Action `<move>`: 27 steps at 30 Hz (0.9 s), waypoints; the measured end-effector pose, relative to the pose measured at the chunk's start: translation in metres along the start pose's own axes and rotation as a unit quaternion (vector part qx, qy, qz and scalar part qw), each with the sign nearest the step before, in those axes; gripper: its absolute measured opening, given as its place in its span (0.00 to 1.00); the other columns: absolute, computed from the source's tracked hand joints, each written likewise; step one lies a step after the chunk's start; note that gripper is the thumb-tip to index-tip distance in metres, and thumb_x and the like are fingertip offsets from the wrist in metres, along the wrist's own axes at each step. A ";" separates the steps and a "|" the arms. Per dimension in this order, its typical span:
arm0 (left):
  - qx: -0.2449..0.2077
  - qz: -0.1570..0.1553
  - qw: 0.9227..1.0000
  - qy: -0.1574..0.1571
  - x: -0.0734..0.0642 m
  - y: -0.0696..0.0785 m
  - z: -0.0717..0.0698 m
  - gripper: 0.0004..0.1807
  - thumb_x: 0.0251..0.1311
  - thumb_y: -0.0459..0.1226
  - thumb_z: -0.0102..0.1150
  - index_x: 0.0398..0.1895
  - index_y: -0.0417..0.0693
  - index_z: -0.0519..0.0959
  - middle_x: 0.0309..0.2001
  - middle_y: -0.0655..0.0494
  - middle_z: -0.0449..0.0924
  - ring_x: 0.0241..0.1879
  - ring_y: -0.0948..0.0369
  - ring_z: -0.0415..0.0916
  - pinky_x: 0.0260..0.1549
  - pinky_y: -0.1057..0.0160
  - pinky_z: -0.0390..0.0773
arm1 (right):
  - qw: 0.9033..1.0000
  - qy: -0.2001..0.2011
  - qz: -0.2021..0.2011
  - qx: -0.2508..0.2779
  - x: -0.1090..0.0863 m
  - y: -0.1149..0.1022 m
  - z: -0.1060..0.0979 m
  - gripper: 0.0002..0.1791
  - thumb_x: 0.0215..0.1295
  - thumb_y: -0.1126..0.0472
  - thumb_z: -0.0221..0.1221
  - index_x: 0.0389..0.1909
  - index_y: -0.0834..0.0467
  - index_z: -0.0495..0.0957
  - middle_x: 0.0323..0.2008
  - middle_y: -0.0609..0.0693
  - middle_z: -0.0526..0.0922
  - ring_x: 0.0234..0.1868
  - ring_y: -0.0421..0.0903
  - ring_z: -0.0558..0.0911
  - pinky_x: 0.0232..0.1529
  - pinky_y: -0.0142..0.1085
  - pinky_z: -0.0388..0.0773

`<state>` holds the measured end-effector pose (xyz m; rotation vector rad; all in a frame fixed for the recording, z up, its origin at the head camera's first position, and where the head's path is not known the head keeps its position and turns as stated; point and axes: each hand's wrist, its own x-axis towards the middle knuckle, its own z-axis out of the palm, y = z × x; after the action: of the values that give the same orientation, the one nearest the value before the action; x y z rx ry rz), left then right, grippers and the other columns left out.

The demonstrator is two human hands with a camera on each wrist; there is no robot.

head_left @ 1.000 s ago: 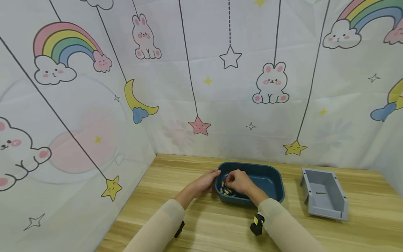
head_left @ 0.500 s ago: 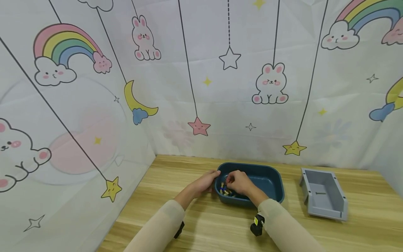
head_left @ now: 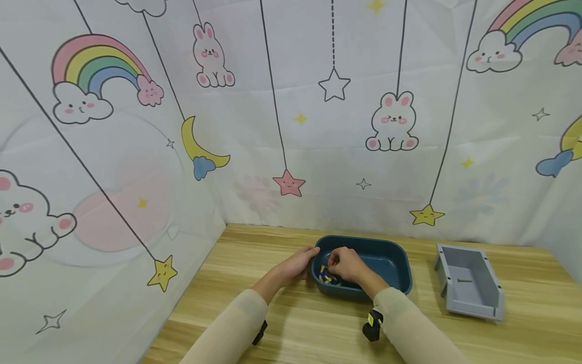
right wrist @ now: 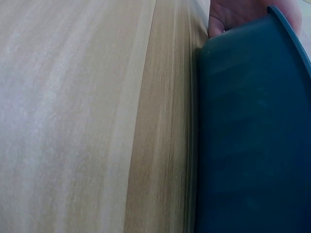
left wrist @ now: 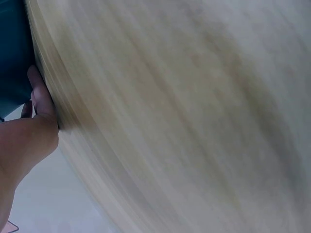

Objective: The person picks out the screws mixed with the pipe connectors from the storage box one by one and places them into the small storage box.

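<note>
In the head view a dark blue plastic basin (head_left: 386, 242) stands on the wooden table. My left hand (head_left: 296, 263) holds its left end, thumb at the rim and fingers along the outer wall. The left wrist view shows that hand (left wrist: 36, 126) low against the wall. My right hand (head_left: 347, 264) reaches into the basin, fingers bent down and fingertips together over a small heap of brass-coloured metal pieces (head_left: 326, 277) with bits of blue. Whether a piece is between its fingertips is too small to tell. The right wrist view shows mainly the basin's outer side (right wrist: 252, 126).
To the right stands a grey plastic parts bin (head_left: 473, 308), its low front toward me. One small thin piece (head_left: 465, 280) lies inside it. A white printed cloth (head_left: 336, 151) hangs behind and to the sides of the wooden table (head_left: 313, 328).
My right fingers stay at the heap and shift only slightly. The left hand keeps its place at the basin. The head view has moved a little.
</note>
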<state>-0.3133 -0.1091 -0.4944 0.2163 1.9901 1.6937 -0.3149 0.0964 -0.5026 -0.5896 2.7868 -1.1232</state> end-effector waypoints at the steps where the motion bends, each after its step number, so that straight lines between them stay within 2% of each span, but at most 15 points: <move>1: -0.002 0.000 1.000 -0.001 0.000 0.000 0.000 0.31 0.85 0.52 0.41 0.74 0.37 0.66 0.55 0.44 0.80 0.43 0.60 0.82 0.37 0.64 0.82 | 1.000 -0.001 0.002 0.001 0.000 0.000 0.000 0.05 0.60 0.70 0.69 0.28 0.59 0.84 0.26 0.44 0.82 0.27 0.40 0.77 0.35 0.38 0.79; 6: -0.011 0.002 1.000 -0.003 0.002 0.000 0.001 0.29 0.85 0.51 0.41 0.72 0.36 0.66 0.55 0.44 0.80 0.42 0.60 0.81 0.37 0.64 0.82 | 1.000 -0.003 0.004 0.004 0.001 0.003 0.001 0.07 0.60 0.70 0.70 0.29 0.57 0.83 0.26 0.44 0.82 0.27 0.40 0.77 0.34 0.38 0.79; 18: -0.011 0.004 1.000 0.002 0.001 0.000 0.001 0.29 0.85 0.50 0.42 0.73 0.36 0.66 0.55 0.44 0.79 0.44 0.58 0.81 0.38 0.63 0.82 | 1.000 -0.004 0.005 0.009 0.000 0.003 -0.001 0.06 0.62 0.70 0.68 0.29 0.57 0.82 0.26 0.45 0.82 0.27 0.41 0.77 0.33 0.38 0.78; 27: 0.012 -0.001 1.000 0.013 0.000 0.000 0.001 0.32 0.84 0.54 0.43 0.75 0.39 0.66 0.62 0.45 0.76 0.51 0.56 0.79 0.43 0.58 0.82 | 1.000 -0.004 0.003 0.014 -0.001 0.004 0.001 0.06 0.62 0.71 0.68 0.31 0.58 0.82 0.27 0.45 0.82 0.28 0.41 0.77 0.35 0.39 0.78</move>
<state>-0.3127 -0.1085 -0.4945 0.2021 2.0292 1.6793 -0.3156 0.0990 -0.5062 -0.5808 2.7596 -1.1543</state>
